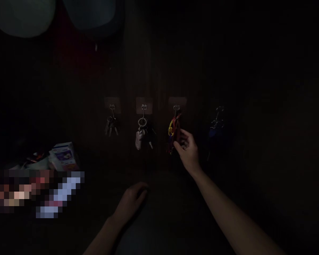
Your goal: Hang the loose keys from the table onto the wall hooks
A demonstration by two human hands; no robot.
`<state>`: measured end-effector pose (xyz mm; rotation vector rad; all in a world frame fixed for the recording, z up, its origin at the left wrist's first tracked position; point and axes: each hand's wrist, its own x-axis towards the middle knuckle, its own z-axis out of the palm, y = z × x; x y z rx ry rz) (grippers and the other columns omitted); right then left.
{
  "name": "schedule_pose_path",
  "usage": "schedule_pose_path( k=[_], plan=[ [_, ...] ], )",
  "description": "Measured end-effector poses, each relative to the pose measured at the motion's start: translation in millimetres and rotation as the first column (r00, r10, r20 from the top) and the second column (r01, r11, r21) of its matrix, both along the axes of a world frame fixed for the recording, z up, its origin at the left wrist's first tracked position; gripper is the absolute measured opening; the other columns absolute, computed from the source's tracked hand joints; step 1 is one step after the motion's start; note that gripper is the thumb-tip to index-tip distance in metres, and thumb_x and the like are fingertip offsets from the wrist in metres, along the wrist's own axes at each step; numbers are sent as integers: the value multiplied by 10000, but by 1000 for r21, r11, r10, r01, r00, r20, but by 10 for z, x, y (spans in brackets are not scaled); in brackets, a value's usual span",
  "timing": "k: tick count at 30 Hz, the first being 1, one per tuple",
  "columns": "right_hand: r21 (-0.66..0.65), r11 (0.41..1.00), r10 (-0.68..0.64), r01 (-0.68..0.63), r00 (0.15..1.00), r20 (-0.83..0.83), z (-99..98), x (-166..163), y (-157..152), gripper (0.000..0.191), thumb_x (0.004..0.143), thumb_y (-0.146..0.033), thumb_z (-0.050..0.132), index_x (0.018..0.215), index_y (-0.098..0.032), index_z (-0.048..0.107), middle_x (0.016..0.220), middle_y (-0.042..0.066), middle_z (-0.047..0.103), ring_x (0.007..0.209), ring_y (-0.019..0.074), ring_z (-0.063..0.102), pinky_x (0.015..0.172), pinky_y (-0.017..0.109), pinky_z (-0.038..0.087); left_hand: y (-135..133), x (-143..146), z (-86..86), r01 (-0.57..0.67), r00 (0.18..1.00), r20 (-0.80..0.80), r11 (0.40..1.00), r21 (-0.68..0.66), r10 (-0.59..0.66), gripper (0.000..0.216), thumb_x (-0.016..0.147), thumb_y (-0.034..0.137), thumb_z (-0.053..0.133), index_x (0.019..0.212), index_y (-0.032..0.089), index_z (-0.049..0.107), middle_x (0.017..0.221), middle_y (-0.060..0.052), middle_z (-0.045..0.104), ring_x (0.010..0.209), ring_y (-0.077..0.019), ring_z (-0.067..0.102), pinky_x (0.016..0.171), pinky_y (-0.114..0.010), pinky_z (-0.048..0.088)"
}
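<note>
Several key bunches hang from adhesive wall hooks on a dark wood panel. The leftmost bunch of metal keys (111, 125) and a bunch with a ring and pale fob (139, 136) hang apart from my right hand (187, 151). That hand is at a bunch with a red and yellow keychain (174, 132), its fingers against the bunch's right side. Further right, a dark bunch with a blue fob (216, 129) hangs in shadow. Lower down, my left hand (131, 202) is curled in the dark, and anything under it is hidden.
A printed cardboard box (64, 156) stands at the left among dim clutter, beside a pixelated patch (39, 193). Pale rounded shapes (21, 16) hang at the top left. Most of the scene is very dark.
</note>
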<state>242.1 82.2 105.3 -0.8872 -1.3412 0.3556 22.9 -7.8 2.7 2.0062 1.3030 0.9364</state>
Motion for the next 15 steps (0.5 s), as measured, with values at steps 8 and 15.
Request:
schedule_pose_path(
  k=[8,15],
  plan=[
    [-100,994,40,-48,996,-82,-223,27,-84,415,712,-329,627,1093,-223,503,851,7,576,655,120,556,562,256,480,13,-11,-35,-3,1000,-1,1000,28,3,210,867,275,438,987,254,610,1009,3,675,955,-161,620,873,-267,462],
    [-179,981,65,-77,995,-74,-446,87,-159,440,697,-329,631,1098,-213,493,838,8,589,641,122,552,552,257,468,17,-18,-35,-8,1000,7,1000,25,8,209,861,282,445,973,253,620,995,5,682,942,-166,625,863,-277,470]
  ],
)
